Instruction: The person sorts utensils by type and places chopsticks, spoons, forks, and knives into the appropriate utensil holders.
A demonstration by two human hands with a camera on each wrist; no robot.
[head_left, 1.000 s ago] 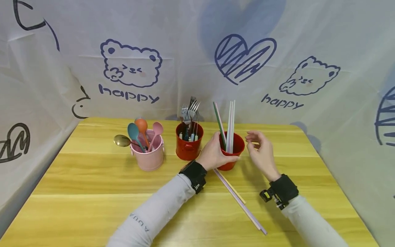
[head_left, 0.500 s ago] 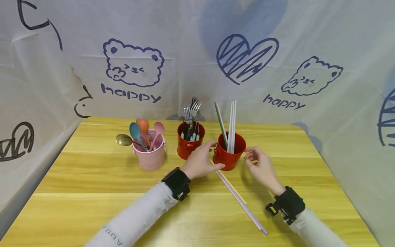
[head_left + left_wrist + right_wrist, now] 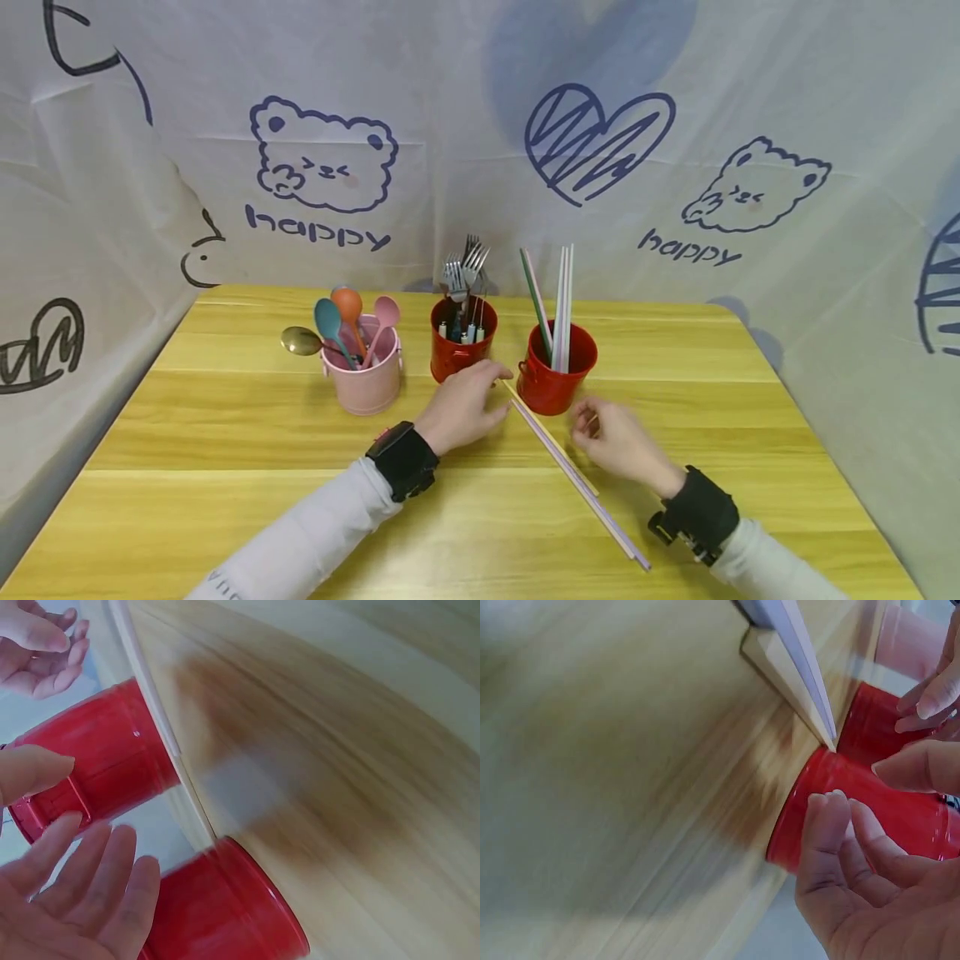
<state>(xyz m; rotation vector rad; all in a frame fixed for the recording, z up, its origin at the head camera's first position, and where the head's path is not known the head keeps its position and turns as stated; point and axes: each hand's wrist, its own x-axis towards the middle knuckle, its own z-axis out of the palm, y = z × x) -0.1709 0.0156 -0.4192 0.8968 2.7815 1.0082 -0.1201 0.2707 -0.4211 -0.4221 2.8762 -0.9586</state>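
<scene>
Loose chopsticks (image 3: 573, 477), pale yellow and lilac, lie slantwise on the table; their far ends reach between two small red buckets. My left hand (image 3: 461, 407) hovers by those far ends, thumb and fingers spread, with nothing held. On the other side, my right hand (image 3: 622, 442) is just in front of the right red bucket (image 3: 551, 390), fingers loosely bent around air. That bucket holds upright chopsticks (image 3: 561, 312), some white and one green. In the right wrist view the right hand (image 3: 877, 892) appears before the red bucket (image 3: 889, 810), apart or touching I cannot tell.
Forks (image 3: 468, 271) and other handled pieces stand in the left red bucket (image 3: 452, 360), behind my left hand. Farther left is a pink bucket (image 3: 365, 387) with several spoons (image 3: 347, 308). A white cloth with drawings (image 3: 465, 167) hangs behind the wooden table (image 3: 247, 500).
My left hand has let go of the right red bucket and drawn left and down towards the chopsticks' far ends. My right hand has come down from beside that bucket to its front.
</scene>
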